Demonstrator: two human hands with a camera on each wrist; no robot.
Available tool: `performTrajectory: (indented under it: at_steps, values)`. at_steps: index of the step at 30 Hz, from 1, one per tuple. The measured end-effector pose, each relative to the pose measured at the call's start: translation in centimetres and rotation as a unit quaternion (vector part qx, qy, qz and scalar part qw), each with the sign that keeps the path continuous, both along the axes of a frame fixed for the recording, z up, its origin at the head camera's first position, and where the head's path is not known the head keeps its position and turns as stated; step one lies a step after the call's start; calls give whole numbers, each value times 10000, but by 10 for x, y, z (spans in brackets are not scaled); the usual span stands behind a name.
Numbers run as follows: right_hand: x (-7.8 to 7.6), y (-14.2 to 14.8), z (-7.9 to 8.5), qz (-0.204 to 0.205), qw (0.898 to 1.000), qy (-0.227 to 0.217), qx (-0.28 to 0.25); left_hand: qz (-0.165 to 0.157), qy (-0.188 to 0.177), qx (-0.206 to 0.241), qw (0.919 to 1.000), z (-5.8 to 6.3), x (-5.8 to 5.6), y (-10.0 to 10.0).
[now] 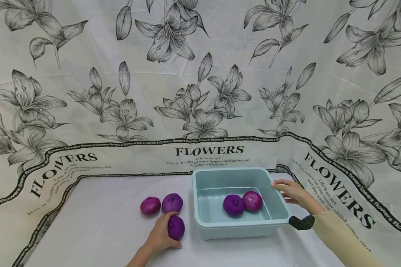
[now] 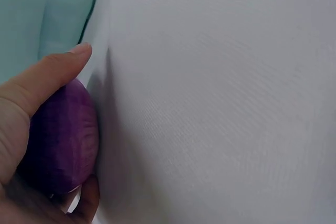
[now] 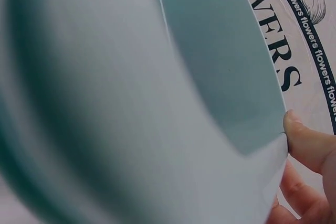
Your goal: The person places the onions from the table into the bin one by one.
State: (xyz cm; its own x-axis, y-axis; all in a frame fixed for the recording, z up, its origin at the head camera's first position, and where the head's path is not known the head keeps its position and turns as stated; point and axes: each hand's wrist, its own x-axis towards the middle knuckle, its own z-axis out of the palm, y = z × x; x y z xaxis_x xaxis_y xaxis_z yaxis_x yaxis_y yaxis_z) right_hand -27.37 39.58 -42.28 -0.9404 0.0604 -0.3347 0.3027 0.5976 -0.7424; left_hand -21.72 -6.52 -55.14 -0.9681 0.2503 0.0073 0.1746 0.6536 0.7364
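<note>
On the white cloth, left of a pale blue plastic tub (image 1: 237,224), my left hand (image 1: 157,234) grips a purple onion (image 1: 176,228). The left wrist view shows the thumb along one side of this onion (image 2: 65,137) and fingers curled at its far end. Just beyond sit two more onions, a darker purple one (image 1: 172,203) and a redder one (image 1: 150,205). My right hand (image 1: 295,193) holds the tub's right rim, thumb on top and fingers below outside, as the right wrist view shows. Inside the tub lie a purple onion (image 1: 234,205) and a reddish onion (image 1: 252,201), side by side.
Flower-printed cloth (image 1: 200,111) rises behind the table and along both sides. A white cloth (image 1: 97,222) covers the tabletop. A black strap-like piece (image 1: 302,222) sits at my right wrist, close to the tub's near right corner.
</note>
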Motion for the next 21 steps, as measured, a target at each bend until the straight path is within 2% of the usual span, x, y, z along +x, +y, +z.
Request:
performTrajectory:
  at_steps: [10,21]
  values:
    - [2,-1,-2,-85,10000,-21,13,12,79,68,9999,-3,3,-2]
    - [5,-2,-2,-103,9999,-43,44,76,333,261,9991,-15,2,-3]
